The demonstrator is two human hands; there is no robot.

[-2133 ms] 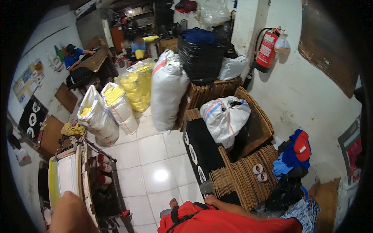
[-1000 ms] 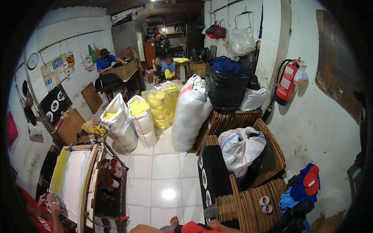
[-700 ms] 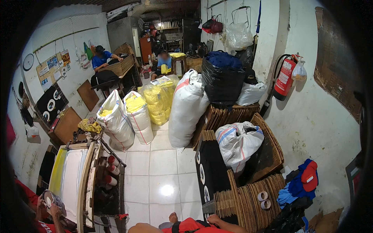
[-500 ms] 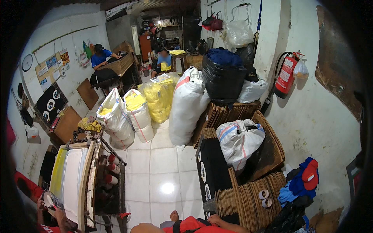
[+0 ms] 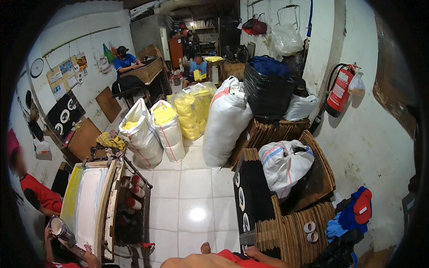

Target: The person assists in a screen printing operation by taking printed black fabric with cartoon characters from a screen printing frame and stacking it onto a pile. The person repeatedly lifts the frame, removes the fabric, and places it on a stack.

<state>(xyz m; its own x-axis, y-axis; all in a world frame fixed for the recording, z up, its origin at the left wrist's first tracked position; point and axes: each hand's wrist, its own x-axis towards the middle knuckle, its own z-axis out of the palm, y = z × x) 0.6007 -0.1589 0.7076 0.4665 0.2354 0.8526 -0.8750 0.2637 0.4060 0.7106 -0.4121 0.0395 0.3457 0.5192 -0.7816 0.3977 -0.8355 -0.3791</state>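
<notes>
My right hand [image 5: 253, 252] is at the lower edge, its fingers curled. It is next to the near end of a black board [image 5: 247, 201] with round white-edged prints, beside a stack of brown boards [image 5: 267, 241]. Whatever the fingers hold is too small to make out. My left hand is not visible; bare skin and red cloth [image 5: 230, 255] fill the lower middle, with a bare foot [image 5: 205, 248] beyond. At the lower left, a co-worker's hands in red sleeves hold a tilted can [image 5: 60, 228] over the edge of a framed screen [image 5: 91, 201].
White sacks with yellow cloth [image 5: 167, 129], a tall white sack [image 5: 227, 125] and a black bag [image 5: 268, 89] stand ahead on the tiled floor. Red-topped bottles [image 5: 137, 191] sit under the screen frame. Two people in blue work farther back. A fire extinguisher [image 5: 339, 89] hangs at right.
The view has turned slightly left, so the room shifts right. A red-shirted person at left shows more. The co-worker's can is more tilted. My right hand stays beside the boards.
</notes>
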